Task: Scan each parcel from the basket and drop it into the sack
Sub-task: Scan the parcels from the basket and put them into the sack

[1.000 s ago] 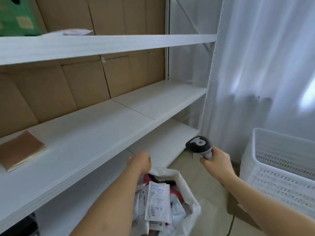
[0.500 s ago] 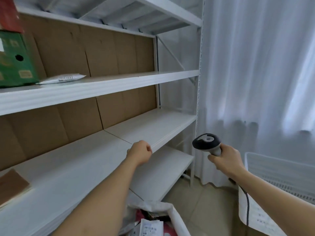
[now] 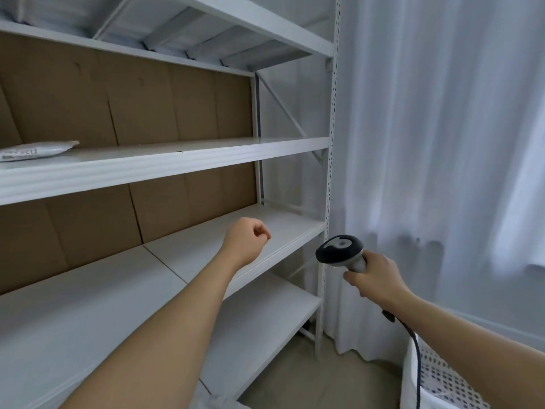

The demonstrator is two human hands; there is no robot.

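My right hand (image 3: 376, 276) grips the handle of a grey and black barcode scanner (image 3: 340, 250), whose black cable (image 3: 414, 346) hangs down toward the white perforated basket (image 3: 433, 382) at the bottom right. My left hand (image 3: 246, 240) hovers in front of the middle shelf with its fingers curled and nothing in it. A white edge of the sack (image 3: 218, 401) barely shows at the bottom; its contents are out of view. No parcel is in either hand.
White metal shelving (image 3: 177, 160) with brown cardboard backing fills the left and centre. A white mailer (image 3: 35, 150) lies on the upper shelf at far left. A white curtain (image 3: 442, 143) hangs on the right. Tiled floor lies below.
The view has tilted upward, so the sack with its parcels has dropped almost out of sight. Both hands now sit higher against the shelves. The scanner stays in my right hand.
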